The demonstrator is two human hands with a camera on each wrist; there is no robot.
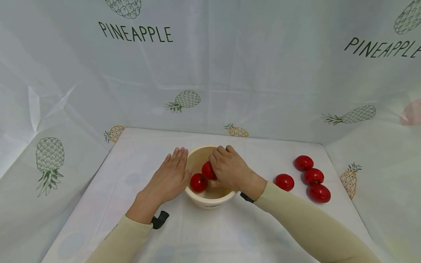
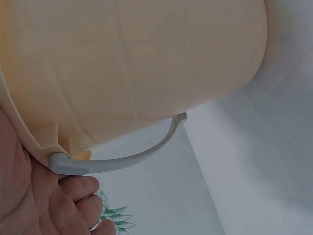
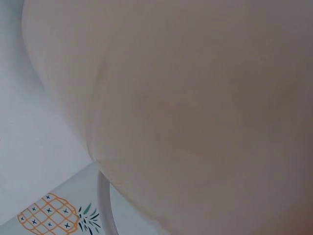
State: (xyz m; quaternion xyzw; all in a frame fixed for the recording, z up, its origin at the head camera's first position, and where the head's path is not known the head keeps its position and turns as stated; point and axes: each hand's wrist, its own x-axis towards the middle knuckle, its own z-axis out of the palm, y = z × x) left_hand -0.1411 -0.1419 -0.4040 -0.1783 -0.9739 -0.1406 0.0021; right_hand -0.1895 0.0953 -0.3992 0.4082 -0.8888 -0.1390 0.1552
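Note:
A cream plastic bucket (image 1: 210, 201) with a grey handle (image 2: 132, 160) stands upright on the table. My left hand (image 1: 172, 175) lies against its left rim with straight fingers; the left wrist view has this hand (image 2: 44, 200) touching the rim beside the handle's pivot. Reaching over the right rim, my right hand (image 1: 230, 168) curls its fingers round a glossy red round fruit (image 1: 208, 170) inside the bucket. Another red fruit (image 1: 198, 182) is in the bucket, close to the held one. Bucket wall (image 3: 171, 117) fills most of the right wrist view, which hides the right fingers.
On the right of the white-covered table (image 1: 256, 233) lie several more red fruits: one (image 1: 284, 182) near my right sleeve, and a row (image 1: 314, 176) further right. A pineapple-print sheet (image 1: 210, 73) hangs behind the table and along its sides.

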